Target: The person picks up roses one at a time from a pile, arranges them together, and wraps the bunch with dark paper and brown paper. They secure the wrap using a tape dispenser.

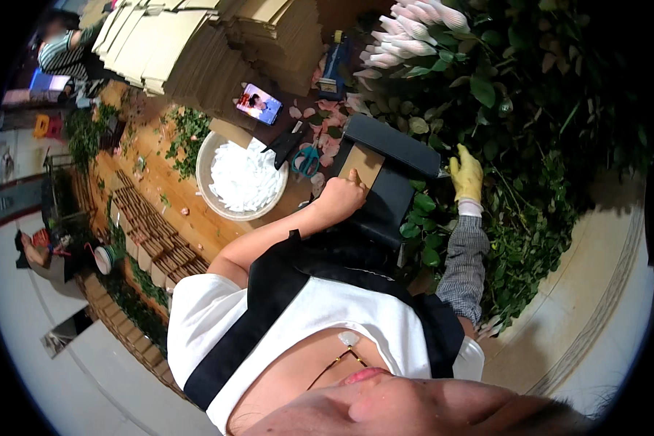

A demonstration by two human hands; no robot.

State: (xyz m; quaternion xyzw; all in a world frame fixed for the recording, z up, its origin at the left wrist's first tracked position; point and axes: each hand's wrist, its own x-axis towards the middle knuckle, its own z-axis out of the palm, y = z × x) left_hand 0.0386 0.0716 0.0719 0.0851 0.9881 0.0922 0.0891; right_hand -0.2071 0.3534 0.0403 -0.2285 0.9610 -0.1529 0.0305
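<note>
My bare left hand (344,198) rests on a flat piece of brown cardboard (361,164), one digit pressed on it and the others folded near its lower edge. The cardboard lies in a black box-like stand (392,145) with a raised bar along its far side. My right hand (466,174) wears a yellow glove and a grey checked sleeve. Its fingers are stretched and apart beside the stand's right end, close to green rose leaves (516,174); I see nothing in it. Left of the stand lie teal-handled scissors (307,160) and a black clip-like tool (286,144).
A round tub (205,190) holds many white foam sleeves. Beyond are a lit phone (259,105), a blue tape dispenser (333,67), stacked cardboard sheets (189,58) and pink petals (330,120). Net-wrapped roses (414,29) lie far right. Another person (69,54) stands far left.
</note>
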